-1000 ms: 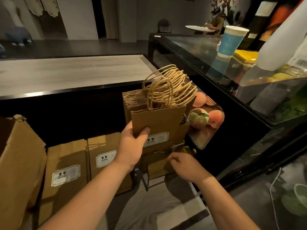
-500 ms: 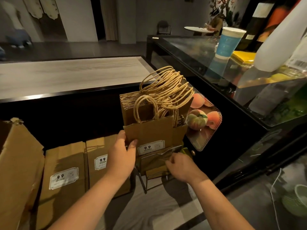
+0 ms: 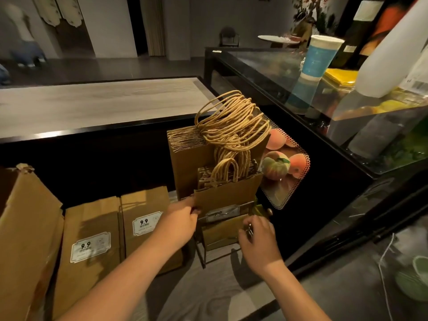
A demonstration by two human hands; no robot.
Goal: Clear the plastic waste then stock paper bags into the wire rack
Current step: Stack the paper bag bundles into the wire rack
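Sliding down into the wire rack [image 3: 222, 253], the front paper bag [image 3: 228, 193] is standing just ahead of the taller bag bundle [image 3: 190, 158]. The left hand [image 3: 183, 218] is pinching its lower left edge, while the right hand [image 3: 257, 235], just right of that grip, is curling its fingers around the rack's front wire. Keeping the bag upright and the rack steadied should help it seat squarely. Labelled bags [image 3: 143, 225] are lying further left.

Counter [image 3: 208, 295] bears wire rack [image 3: 203, 249], seemingly bag stacks [image 3: 92, 246].

Bags [image 3: 228, 195] matt kraft paper — rack [image 3: 203, 247] dark metal wire.
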